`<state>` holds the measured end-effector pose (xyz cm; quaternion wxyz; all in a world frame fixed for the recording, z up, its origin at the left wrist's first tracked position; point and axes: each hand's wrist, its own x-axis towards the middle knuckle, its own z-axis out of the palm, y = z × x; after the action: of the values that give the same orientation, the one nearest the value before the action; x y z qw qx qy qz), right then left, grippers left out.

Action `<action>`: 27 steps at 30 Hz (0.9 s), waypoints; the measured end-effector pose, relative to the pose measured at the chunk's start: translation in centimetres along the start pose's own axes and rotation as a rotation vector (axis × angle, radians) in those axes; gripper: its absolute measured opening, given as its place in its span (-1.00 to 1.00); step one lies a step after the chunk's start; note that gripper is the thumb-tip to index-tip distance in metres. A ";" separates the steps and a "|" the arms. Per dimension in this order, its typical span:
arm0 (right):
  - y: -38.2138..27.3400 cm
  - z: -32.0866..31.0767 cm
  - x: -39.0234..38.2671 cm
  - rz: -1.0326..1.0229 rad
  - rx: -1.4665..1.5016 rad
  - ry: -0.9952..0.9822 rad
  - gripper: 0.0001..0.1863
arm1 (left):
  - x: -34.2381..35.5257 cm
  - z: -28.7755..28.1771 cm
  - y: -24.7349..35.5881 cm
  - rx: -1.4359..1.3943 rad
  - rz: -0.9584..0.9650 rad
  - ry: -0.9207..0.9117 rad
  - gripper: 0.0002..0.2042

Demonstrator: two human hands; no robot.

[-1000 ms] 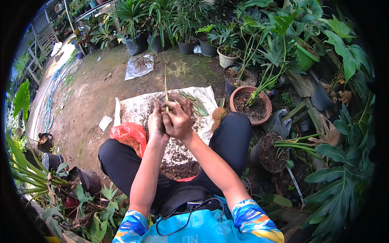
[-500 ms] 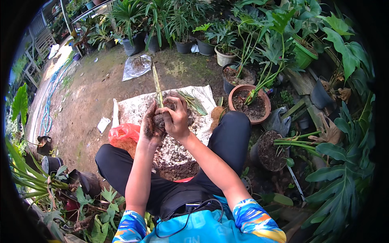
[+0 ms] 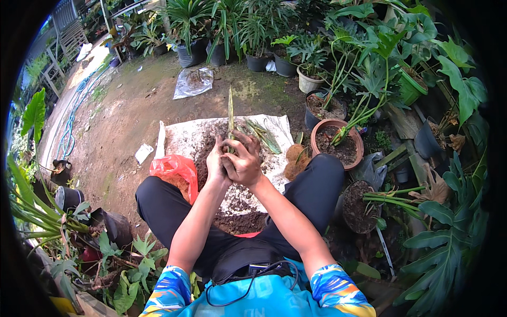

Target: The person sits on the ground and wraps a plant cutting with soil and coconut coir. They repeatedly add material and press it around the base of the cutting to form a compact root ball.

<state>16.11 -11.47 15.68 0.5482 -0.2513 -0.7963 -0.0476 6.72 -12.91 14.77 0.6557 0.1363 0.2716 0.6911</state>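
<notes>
Both soil-covered hands are cupped together over the white sheet. My left hand and my right hand wrap round the base of an upright, narrow pale-green leaf cutting; any soil packed at its base is mostly hidden by my fingers. Beneath them the sheet is strewn with dark soil. A crumpled red plastic bag lies left of my hands. Several cut leaves lie at the sheet's back right, and brown fibrous lumps sit beside my right knee.
Potted plants surround me, including a terracotta pot and a dark pot at the right and black pots at the left. A clear plastic sheet lies ahead; a blue hose runs along the left.
Half a second ago a dark soil clump showed between my hands; now my fingers are closed over it. The cutting stands more upright, and the whole scene has shifted rightward in view.
</notes>
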 end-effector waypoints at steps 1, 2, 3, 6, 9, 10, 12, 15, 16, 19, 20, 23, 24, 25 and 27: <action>-0.1 0.1 0.3 0.000 -0.014 -0.003 -0.63 | 0.0 -0.1 0.1 -0.006 0.039 0.082 -0.64; -0.4 0.1 0.7 0.004 -0.024 -0.012 -0.63 | 0.3 0.0 0.5 -0.034 0.038 0.056 -0.63; -0.3 -0.1 1.3 -0.035 -0.024 -0.029 -0.62 | 0.5 0.0 1.1 -0.056 -0.007 0.123 -0.62; 0.5 0.3 4.2 0.050 0.139 0.059 -0.66 | 0.6 -0.1 2.9 -0.175 -0.020 0.084 -0.57; 4.0 1.9 6.5 0.262 0.284 0.166 -0.66 | 0.9 -0.7 5.0 -0.184 -0.096 -0.031 -0.61; 5.5 2.9 6.5 0.341 0.283 0.171 -0.66 | 1.1 -0.8 5.4 -0.238 -0.121 0.000 -0.64; 8.9 5.5 5.3 0.501 0.238 0.122 -0.62 | 1.2 -0.7 5.7 -0.171 -0.056 0.000 -0.65; 12.9 9.5 -1.8 0.906 0.186 -0.139 -0.62 | 0.7 -0.3 6.1 -0.176 -0.067 0.001 -0.62; 13.9 10.4 -5.1 1.046 0.144 -0.319 -0.64 | 0.4 -0.2 6.3 -0.186 -0.087 0.010 -0.60; 15.0 10.5 -16.2 1.199 -0.045 -0.819 -0.49 | -0.5 -0.2 7.3 -0.276 -0.117 -0.108 -0.55; 14.4 10.3 -19.7 1.196 -0.133 -0.865 -0.45 | -0.8 -0.4 7.7 -0.316 -0.130 -0.116 -0.52; 12.8 10.0 -26.6 1.091 -0.320 -1.116 -0.33 | -1.1 -1.4 8.8 -0.312 -0.123 -0.095 -0.50; 12.3 10.2 -27.8 1.003 -0.334 -1.167 -0.32 | -1.2 -1.9 9.0 -0.277 -0.081 -0.054 -0.50; 12.2 10.9 -28.5 0.998 -0.302 -1.176 -0.32 | -1.1 -2.4 9.2 -0.269 -0.054 -0.009 -0.49; 12.1 12.5 -29.1 1.016 -0.262 -1.233 -0.33 | -0.9 -3.4 9.6 -0.221 -0.036 0.006 -0.49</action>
<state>18.92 -6.68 -17.76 -0.0687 -0.6255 -0.7318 0.2617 -3.00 -14.41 17.43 0.6784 0.0562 0.1980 0.7053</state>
